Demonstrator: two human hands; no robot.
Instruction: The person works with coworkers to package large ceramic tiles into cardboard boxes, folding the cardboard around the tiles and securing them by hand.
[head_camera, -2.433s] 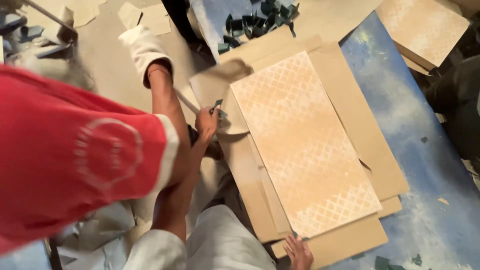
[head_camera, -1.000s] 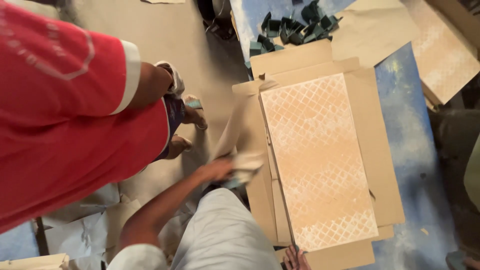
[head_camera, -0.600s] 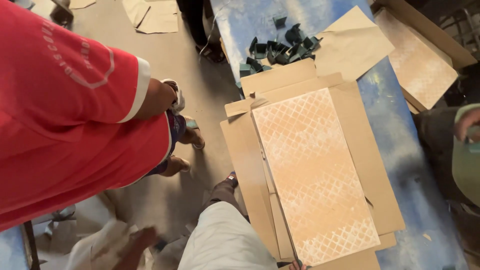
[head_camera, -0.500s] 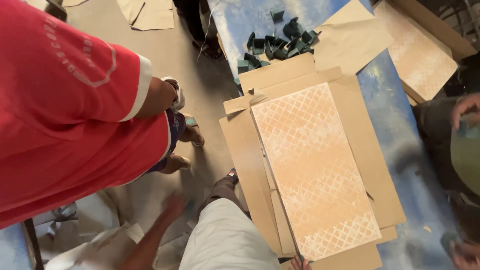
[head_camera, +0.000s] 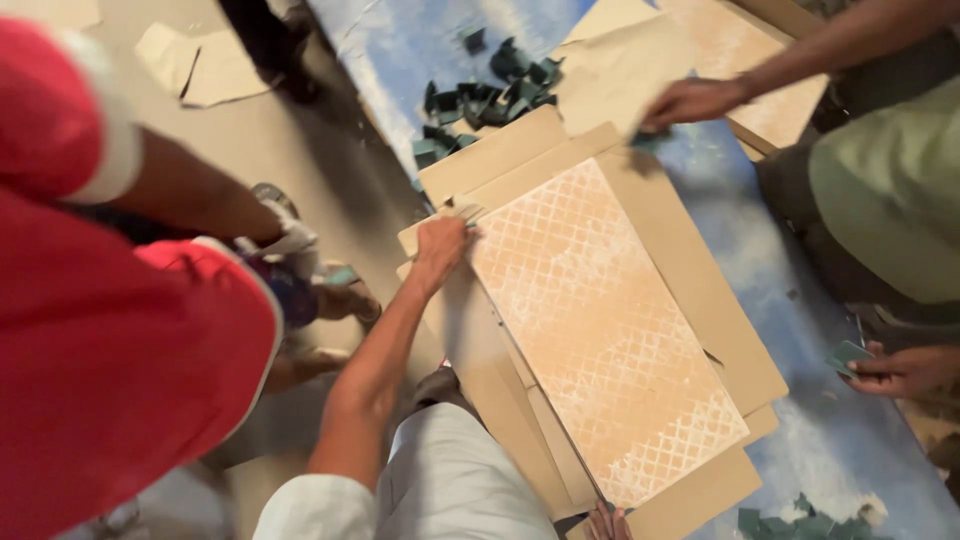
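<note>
A long beige tile (head_camera: 600, 330) with a white lattice pattern lies on flattened brown cardboard (head_camera: 690, 270) on a blue-and-white table. My left hand (head_camera: 440, 245) reaches from below, its fingers closed on the tile's far left corner. Only the fingertips of my right hand (head_camera: 605, 522) show at the bottom edge, resting at the tile's near end.
A person in a red shirt (head_camera: 110, 340) stands close on the left. On the right, a person in green (head_camera: 890, 190) has one hand (head_camera: 690, 100) on brown paper and another (head_camera: 900, 370) holding a green piece. Dark green pieces (head_camera: 490, 90) are heaped at the table's far end.
My left arm has come up from low on the left to the tile's far corner. The other person's hands have come into view on the right.
</note>
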